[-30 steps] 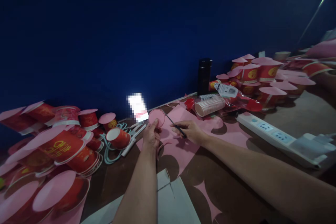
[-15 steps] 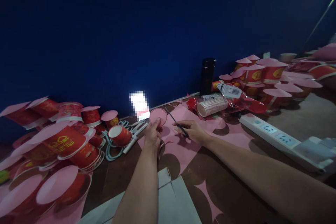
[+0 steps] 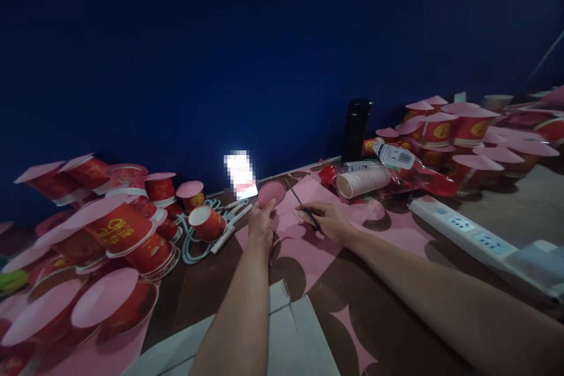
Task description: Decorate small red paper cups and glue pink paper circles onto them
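Note:
My left hand (image 3: 263,223) is closed on a round pink paper disc (image 3: 272,192) with a darker ring near its edge, thumb on the face towards me. My right hand (image 3: 328,220) grips slim black scissors (image 3: 314,220), their narrow blades pointing up and left, a short gap from the disc. Whether the blades are parted cannot be made out. Beneath both hands lies a pink paper sheet (image 3: 317,261) with round cut-outs, and a thin curled pink strip sits by my left wrist.
Red paper cups (image 3: 114,226) topped with pink discs crowd the left; more cups (image 3: 469,126) stand at the back right. A black bottle (image 3: 356,132), bagged stacked cups (image 3: 363,181), a power strip (image 3: 467,235), a bright phone screen (image 3: 240,173), a cable (image 3: 187,247) and white cardboard (image 3: 299,335) surround my arms.
The whole scene has shifted slightly right in view. The disc in my left hand has tilted and looks darker. My right hand still holds the scissors to its right.

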The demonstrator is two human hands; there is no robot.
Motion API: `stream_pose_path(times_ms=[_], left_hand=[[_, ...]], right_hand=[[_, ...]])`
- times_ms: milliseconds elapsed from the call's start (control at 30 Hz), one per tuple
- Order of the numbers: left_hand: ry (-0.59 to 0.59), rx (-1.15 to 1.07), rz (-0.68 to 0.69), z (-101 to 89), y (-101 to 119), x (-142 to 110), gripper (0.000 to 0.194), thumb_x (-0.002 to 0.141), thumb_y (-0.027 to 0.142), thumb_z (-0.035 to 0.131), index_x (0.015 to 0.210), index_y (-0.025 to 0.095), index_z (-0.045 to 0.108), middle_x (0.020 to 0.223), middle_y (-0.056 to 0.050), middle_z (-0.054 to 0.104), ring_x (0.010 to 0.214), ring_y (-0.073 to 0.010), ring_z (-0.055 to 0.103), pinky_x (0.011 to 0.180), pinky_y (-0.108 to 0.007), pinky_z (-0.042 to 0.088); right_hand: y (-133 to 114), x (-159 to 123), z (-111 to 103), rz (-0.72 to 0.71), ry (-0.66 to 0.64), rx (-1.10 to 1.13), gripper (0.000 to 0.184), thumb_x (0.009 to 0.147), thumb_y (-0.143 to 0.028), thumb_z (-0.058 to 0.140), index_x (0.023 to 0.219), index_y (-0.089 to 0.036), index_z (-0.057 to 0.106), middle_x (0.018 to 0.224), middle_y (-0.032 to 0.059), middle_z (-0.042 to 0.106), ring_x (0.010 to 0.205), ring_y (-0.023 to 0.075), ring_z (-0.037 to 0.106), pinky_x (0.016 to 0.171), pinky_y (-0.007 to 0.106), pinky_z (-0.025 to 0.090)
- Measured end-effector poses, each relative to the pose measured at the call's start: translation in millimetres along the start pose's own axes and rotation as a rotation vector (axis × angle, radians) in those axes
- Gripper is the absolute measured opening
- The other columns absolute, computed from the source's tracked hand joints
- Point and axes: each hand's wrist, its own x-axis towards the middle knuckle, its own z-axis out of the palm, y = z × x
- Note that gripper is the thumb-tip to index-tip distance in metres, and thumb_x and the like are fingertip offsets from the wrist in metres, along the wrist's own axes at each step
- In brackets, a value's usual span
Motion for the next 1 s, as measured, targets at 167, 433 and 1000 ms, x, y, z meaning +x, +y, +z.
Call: stream_pose_path(times_ms=[167,433,1000], left_hand=[[-0.006,0.019,0.054,2.8,3.1,-3.3,0.029,0.053,0.032,0.079,0.066,0.015,0.059,0.058,0.003,0.054,0.055,-0.0090,0.049,0.061,-0.025,0.040],[0.000,0.008,0.050,2.3,3.5,-4.0,0.028,0.056,0.032,0.077,0.069,0.015,0.059,0.061,0.004,0.055,0.052,-0.0064,0.045,0.055,-0.022,0.037],[-0.047,-0.034,0.020,4.6,7.1,-8.8,0.028,0.054,0.028,0.077,0.071,0.014,0.060,0.063,0.002,0.059,0.052,-0.0079,0.050,0.055,-0.022,0.039]], right_hand=[[4.0,2.8,-1.7,-0.009,-0.001,-0.015,0.052,0.057,-0.045,0.080,0.096,-0.012,0.074,0.070,0.0020,0.063,0.059,0.0096,0.052,0.049,0.021,0.038],[8.6,5.0,-3.1,-0.002,0.012,-0.006,0.051,0.057,-0.042,0.081,0.097,-0.013,0.074,0.069,0.0016,0.063,0.059,0.0098,0.053,0.048,0.020,0.038],[3.0,0.6,-0.6,0.021,-0.013,0.035,0.058,0.056,-0.045,0.081,0.101,-0.011,0.071,0.057,-0.0031,0.056,0.042,0.0039,0.042,0.038,0.018,0.030]])
